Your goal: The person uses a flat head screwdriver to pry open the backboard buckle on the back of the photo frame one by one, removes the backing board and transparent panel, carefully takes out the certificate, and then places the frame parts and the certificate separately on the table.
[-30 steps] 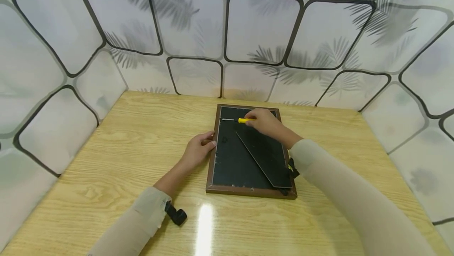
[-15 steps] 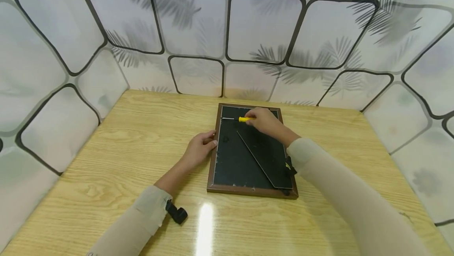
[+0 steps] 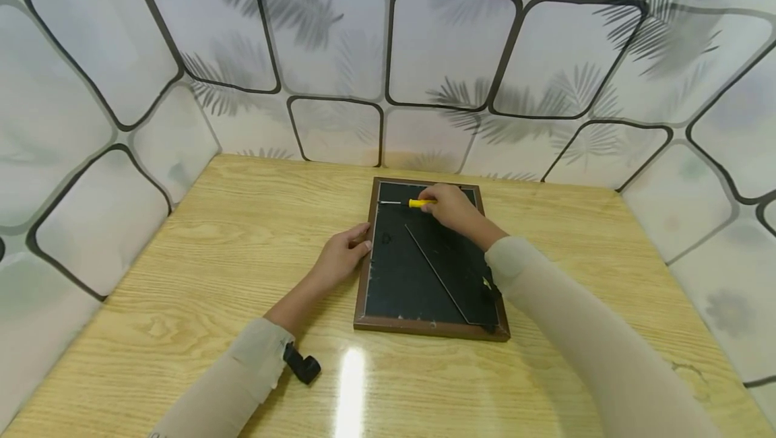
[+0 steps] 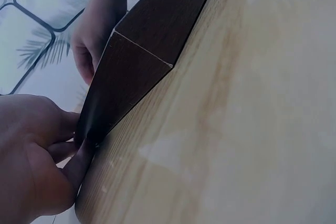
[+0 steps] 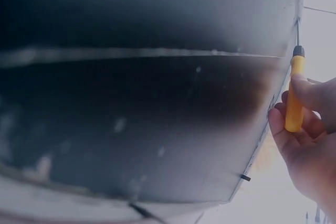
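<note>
A picture frame (image 3: 432, 330) with a brown border lies back side up on the table. Its black backing board (image 3: 397, 290) carries a hinged stand flap (image 3: 463, 269), slanting across the right part. My right hand (image 3: 451, 207) grips a yellow-handled screwdriver (image 5: 295, 93) over the upper part of the board. The thin metal shaft points left, its tip at the inner left edge of the frame. My left hand (image 3: 339, 256) rests at the frame's left side, fingers and thumb touching the border; in the left wrist view the hand (image 4: 37, 156) meets the frame's dark side (image 4: 126, 82).
The wood-grain table (image 3: 242, 222) extends around the frame on all sides. Patterned wall covering (image 3: 448, 47) rises behind the table and at both sides. A black wrist camera (image 3: 302, 365) sits on the left sleeve. Small dark metal tabs (image 5: 245, 177) stick out at the board's edge.
The right forearm has shifted slightly left and lower, and the stand flap looks pressed flatter. The screwdriver stays at nearly the same spot; the left hand has hardly moved.
</note>
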{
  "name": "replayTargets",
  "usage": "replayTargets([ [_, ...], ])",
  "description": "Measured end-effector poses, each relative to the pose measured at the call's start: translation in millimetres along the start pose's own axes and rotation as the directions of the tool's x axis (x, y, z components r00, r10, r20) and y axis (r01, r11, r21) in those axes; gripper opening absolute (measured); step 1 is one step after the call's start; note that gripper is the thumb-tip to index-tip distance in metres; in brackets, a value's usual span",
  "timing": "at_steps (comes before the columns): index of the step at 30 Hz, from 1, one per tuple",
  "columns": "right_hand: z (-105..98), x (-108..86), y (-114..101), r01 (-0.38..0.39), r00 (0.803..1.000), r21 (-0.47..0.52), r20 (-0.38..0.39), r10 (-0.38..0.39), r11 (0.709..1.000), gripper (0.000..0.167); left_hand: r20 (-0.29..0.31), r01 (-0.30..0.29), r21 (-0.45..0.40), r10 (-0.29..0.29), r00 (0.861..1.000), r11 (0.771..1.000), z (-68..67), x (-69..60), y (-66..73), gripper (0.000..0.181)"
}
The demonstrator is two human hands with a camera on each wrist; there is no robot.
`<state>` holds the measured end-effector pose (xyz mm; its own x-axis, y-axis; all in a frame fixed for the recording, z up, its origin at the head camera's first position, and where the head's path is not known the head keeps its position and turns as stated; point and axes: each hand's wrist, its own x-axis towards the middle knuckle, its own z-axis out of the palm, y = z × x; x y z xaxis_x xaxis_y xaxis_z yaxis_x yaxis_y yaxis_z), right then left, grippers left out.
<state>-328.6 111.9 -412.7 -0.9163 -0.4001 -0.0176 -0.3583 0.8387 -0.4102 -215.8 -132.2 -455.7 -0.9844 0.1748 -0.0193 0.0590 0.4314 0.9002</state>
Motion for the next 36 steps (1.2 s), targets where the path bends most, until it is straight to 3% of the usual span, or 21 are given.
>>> replayTargets([
  [12, 2.6, 5.4, -0.7, 0.025, 1.0, -0.009, -0.008, -0.025, 1.0, 0.028, 0.022, 0.007, 0.03, -0.008, 1.0, 1.0, -2.1, 0.3, 0.8, 0.052],
  [22, 1.9, 6.5, -1.8, -0.02, 1.0, -0.018, 0.007, 0.02, 1.0, 0.03, 0.028, 0.004, 0.04, -0.005, 1.0, 0.999, -4.8, 1.6, 1.4, 0.053],
  [30, 0.4, 4.6, 8.9, -0.098, 0.994, 0.161, 0.062, 0.089, 0.982, 0.033, 0.029, -0.008, 0.038, 0.007, 1.0, 0.999, -3.6, 2.7, -0.3, 0.052],
  [36, 0.4, 3.1, 12.4, -0.126, 0.992, 0.223, 0.053, 0.117, 0.967, 0.035, 0.033, -0.002, 0.032, 0.001, 0.999, 0.999, -3.4, 2.7, -1.1, 0.052],
])
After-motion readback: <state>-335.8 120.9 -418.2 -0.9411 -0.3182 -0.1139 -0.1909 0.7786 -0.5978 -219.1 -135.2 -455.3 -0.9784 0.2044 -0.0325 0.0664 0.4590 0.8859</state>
